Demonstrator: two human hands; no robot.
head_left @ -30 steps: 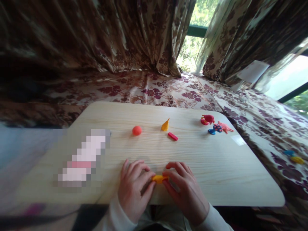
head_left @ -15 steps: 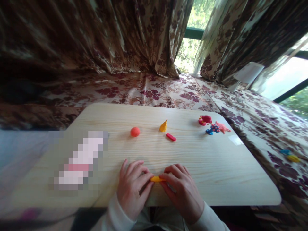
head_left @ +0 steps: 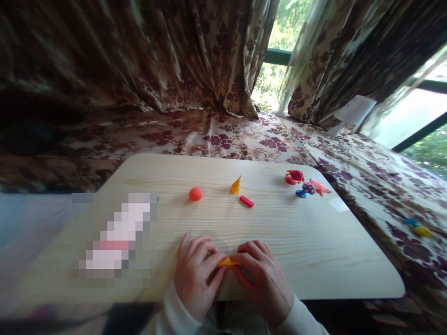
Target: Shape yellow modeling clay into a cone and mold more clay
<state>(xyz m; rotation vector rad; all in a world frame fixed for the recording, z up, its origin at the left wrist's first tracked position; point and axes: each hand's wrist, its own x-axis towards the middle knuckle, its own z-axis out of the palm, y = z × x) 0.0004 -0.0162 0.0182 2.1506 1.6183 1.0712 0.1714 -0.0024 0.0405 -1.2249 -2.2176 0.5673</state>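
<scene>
A small strip of yellow modelling clay [head_left: 229, 262] is stretched between my hands near the table's front edge. My left hand [head_left: 199, 270] pinches its left end between thumb and index finger, the other fingers spread toward the table. At its right end, my right hand [head_left: 263, 274] grips it the same way. Beyond them stand a yellow pointed clay piece [head_left: 235, 185] and a red clay bar [head_left: 247, 201]. An orange-red ball [head_left: 195, 194] rests farther left.
At the table's back right are a red clay figure [head_left: 295, 176], a blue spotted figure [head_left: 305, 189] and a pink figure [head_left: 319, 187]. A pixelated patch [head_left: 118, 232] covers the left. A white lamp [head_left: 355, 110] stands on floral cloth, as do blue and yellow pieces [head_left: 422, 231].
The yellow clay strip has gone from nearly straight to slightly bent, its middle raised. Both hands keep their pinch, drawn a little closer. The view has shifted slightly.
</scene>
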